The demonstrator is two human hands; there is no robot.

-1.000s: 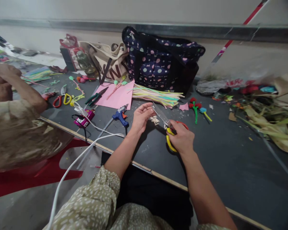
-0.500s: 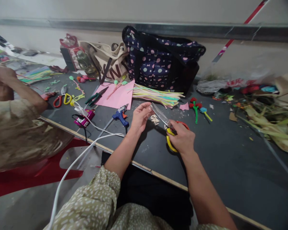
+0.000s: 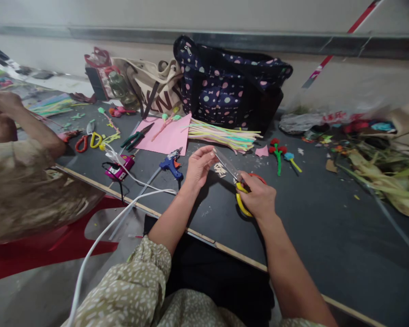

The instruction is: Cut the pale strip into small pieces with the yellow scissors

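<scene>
My right hand (image 3: 260, 196) is wrapped round the yellow and red handles of a pair of scissors (image 3: 229, 169), whose blades point up and left. Their tips meet the fingertips of my left hand (image 3: 200, 167), which is closed in a pinch. Whatever lies between those fingertips is too small to name. Beneath the blades, a small pile of short pale cut pieces (image 3: 220, 170) rests on the dark table (image 3: 313, 236). Just behind my hands lies a bundle of pale, yellow and green fuzzy stems (image 3: 225, 135).
A blue glue gun (image 3: 172, 166), pink paper (image 3: 167, 136), pliers (image 3: 136, 137) and a magenta power box (image 3: 120, 169) lie leftward. Red fuzzy flowers (image 3: 276, 152) sit rightward, dry husks (image 3: 388, 175) beyond. Bags (image 3: 225, 86) line the wall. A co-worker's arm (image 3: 34, 127) is at left.
The scissor blades have turned slightly and look closer together at my left fingertips. My right hand has shifted a touch left; my left hand stays almost in place.
</scene>
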